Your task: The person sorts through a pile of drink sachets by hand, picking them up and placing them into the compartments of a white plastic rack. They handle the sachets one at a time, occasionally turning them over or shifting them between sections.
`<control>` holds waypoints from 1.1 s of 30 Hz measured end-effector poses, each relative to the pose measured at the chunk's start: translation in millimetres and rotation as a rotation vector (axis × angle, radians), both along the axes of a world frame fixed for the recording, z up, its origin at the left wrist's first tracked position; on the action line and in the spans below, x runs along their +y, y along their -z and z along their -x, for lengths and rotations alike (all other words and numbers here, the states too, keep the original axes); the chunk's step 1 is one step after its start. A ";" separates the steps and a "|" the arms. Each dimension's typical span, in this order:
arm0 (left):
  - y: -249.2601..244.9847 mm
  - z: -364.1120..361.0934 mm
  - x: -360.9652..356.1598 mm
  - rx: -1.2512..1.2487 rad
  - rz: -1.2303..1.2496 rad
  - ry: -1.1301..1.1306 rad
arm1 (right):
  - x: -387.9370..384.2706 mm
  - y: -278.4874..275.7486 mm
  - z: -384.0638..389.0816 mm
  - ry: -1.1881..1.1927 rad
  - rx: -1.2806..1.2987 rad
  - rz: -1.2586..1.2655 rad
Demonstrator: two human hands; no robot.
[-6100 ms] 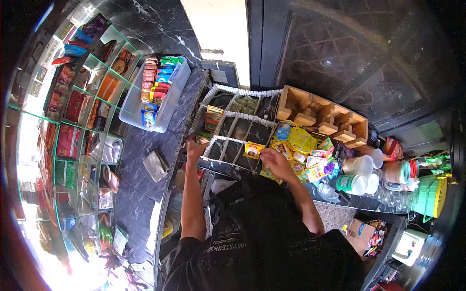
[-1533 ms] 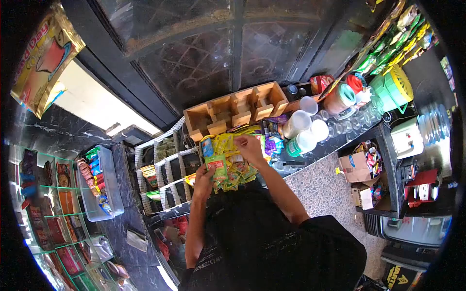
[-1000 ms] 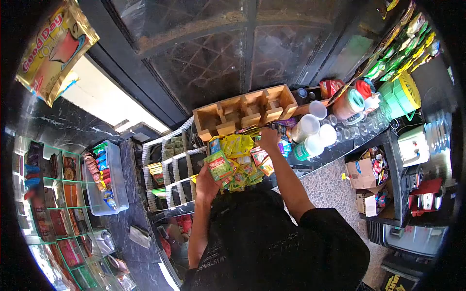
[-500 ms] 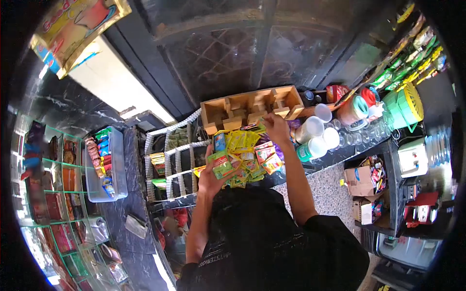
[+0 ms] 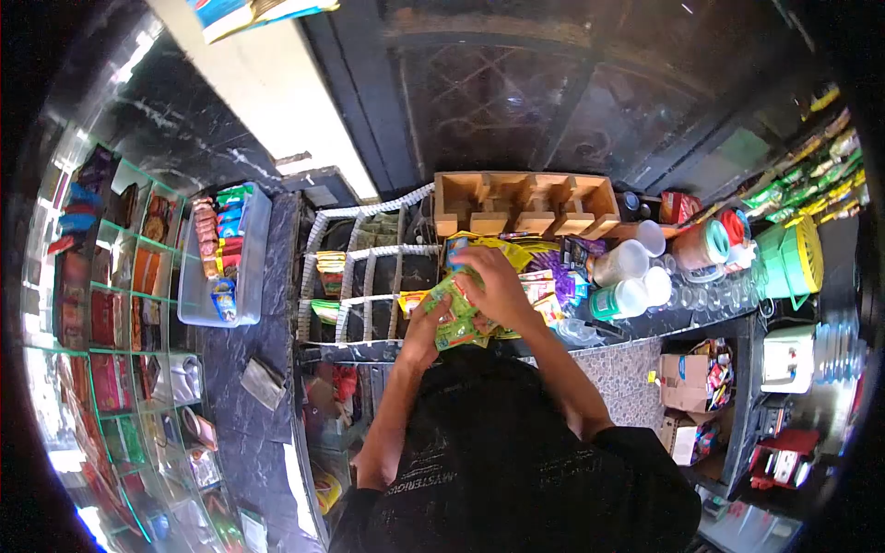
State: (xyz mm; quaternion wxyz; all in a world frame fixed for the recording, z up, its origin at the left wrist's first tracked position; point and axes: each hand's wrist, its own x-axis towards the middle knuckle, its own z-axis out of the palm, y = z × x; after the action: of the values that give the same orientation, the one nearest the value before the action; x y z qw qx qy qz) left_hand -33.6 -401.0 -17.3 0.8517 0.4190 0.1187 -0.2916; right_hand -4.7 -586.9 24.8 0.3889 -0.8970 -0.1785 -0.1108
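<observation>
My left hand (image 5: 421, 334) is closed around several green sachets (image 5: 449, 300) in front of my chest. My right hand (image 5: 496, 288) reaches over from the right, its fingers bent onto the same green sachets; part of its grip is hidden. Behind my hands, yellow sachets (image 5: 524, 251) are heaped on the dark counter. Red-and-white sachets (image 5: 537, 288) lie just right of my right hand, with purple packets (image 5: 551, 272) beyond them.
A wooden box with compartments (image 5: 525, 224) stands behind the heap. To the left is a white-edged divided rack (image 5: 355, 251) with some sachets. Plastic jars (image 5: 619, 264) line the right side. A clear bin (image 5: 221, 313) of snack packs sits farther left.
My right hand has come from the wooden box's front edge toward my left hand and onto the green sachets. The whole view has shifted, moving the surroundings rightward.
</observation>
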 end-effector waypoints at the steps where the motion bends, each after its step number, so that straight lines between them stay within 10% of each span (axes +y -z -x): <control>1: -5.2 1.6 3.6 0.008 -0.011 -0.077 | 10.8 -9.2 7.5 -0.021 0.001 0.002; 9: -18.4 22.1 26.1 0.025 0.176 -0.266 | 33.9 10.6 25.6 -0.116 -0.127 0.327; 15: -5.3 25.7 27.9 -0.087 0.100 -0.216 | 17.9 24.4 18.0 -0.221 0.863 -0.720; 19: 13.2 28.4 21.8 -0.192 -0.061 -0.193 | 28.1 20.6 25.6 0.024 0.627 -0.660; 24: 9.4 26.9 18.1 -0.089 0.035 -0.222 | 20.4 24.3 23.7 0.252 0.529 -1.213; 33: 11.4 26.6 3.3 -0.083 0.040 -0.170 | 29.0 26.0 50.8 0.094 0.722 -0.753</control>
State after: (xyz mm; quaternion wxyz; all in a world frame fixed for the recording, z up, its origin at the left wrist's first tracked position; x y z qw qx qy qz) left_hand -60.2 -397.6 -28.7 0.8858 0.4019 0.1124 -0.2028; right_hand -55.5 -557.9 -1.2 0.7159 -0.6831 0.0595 0.1315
